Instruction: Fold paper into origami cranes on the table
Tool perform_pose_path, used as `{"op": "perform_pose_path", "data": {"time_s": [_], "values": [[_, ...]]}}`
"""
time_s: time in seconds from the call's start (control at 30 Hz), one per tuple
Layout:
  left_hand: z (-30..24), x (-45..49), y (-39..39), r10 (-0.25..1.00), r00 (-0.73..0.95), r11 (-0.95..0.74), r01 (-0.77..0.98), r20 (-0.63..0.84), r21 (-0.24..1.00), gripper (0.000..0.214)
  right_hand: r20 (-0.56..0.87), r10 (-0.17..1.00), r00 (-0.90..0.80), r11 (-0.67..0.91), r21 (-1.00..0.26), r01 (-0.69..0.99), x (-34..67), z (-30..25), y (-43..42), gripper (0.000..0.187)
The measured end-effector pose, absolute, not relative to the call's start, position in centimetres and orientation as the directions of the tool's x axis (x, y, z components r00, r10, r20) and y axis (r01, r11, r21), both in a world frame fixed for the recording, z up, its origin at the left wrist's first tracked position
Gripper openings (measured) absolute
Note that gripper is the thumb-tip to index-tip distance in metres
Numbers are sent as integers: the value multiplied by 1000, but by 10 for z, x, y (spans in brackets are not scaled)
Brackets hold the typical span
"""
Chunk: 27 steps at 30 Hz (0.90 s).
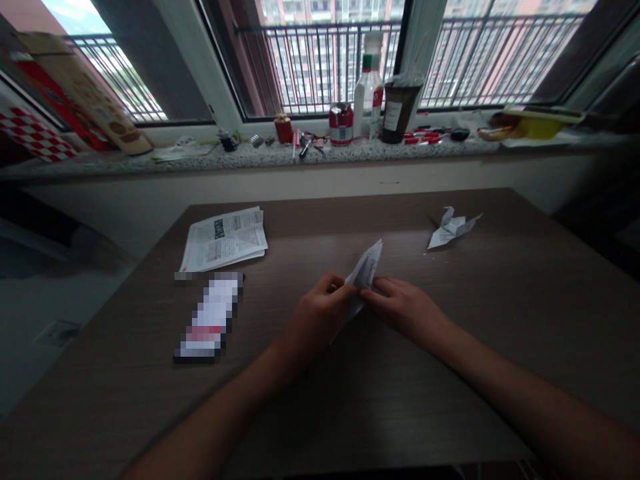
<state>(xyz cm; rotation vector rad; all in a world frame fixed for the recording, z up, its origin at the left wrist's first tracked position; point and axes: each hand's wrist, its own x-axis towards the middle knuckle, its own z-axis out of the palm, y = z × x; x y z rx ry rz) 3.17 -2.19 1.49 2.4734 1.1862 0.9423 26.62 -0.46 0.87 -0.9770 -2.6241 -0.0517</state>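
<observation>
Between my hands, above the middle of the table, is a folded piece of printed paper [367, 265], tilted with a pointed tip up and away from me. My left hand [323, 310] pinches its left side, fingers curled and partly hidden behind the paper. From the right, my right hand [403, 303] grips the paper's edge between thumb and fingers. At the far right of the table sits a folded paper crane [451, 228]. A folded printed sheet [227, 239] lies at the far left, and nearer to me is a phone [210, 319] with its screen blurred out.
The brown wooden table [150, 413] stands against a wall below a window. Along the granite sill [280, 155] are a red can [341, 124], a clear bottle [361, 100], a dark drink cup [397, 113], a yellow container [543, 125] and several small items.
</observation>
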Motion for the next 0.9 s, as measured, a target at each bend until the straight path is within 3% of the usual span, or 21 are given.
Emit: {"op": "perform_pose_path", "data": {"time_s": [0.33, 0.57, 0.7, 0.9], "values": [[32, 24, -22, 833, 468, -550, 753, 293, 360, 23, 355, 587, -728, 782, -16, 623, 268, 15, -4, 17], [29, 22, -19, 842, 487, -540, 743, 233, 395, 25, 358, 585, -728, 781, -9, 624, 267, 15, -1, 18], [23, 25, -18, 829, 503, -553, 680, 243, 481, 22, 345, 580, -738, 789, -11, 614, 266, 15, -2, 17], [17, 30, -17, 825, 504, -553, 633, 255, 541, 21, 353, 577, -736, 782, 19, 623, 264, 15, -2, 28]]}}
